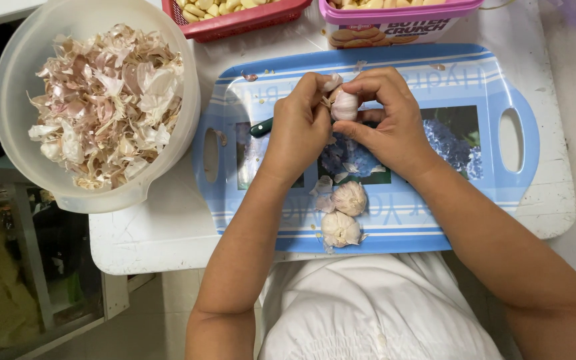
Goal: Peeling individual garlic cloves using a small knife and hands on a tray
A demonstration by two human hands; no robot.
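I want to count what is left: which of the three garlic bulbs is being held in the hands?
The top garlic bulb, pinched between left hand and right hand above the blue tray; the other two bulbs lie untouched.

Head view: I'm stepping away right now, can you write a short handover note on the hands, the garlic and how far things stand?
Left hand: closed around a green-handled knife, fingers on the garlic bulb.
Right hand: grips the same bulb from the other side, above the blue tray.
Done: a clear bowl to the left is full of papery skins; the red basket and pink tub at the far edge hold peeled cloves.
Left: the bulb in hand, partly skinned, plus two whole bulbs on the tray's near side.
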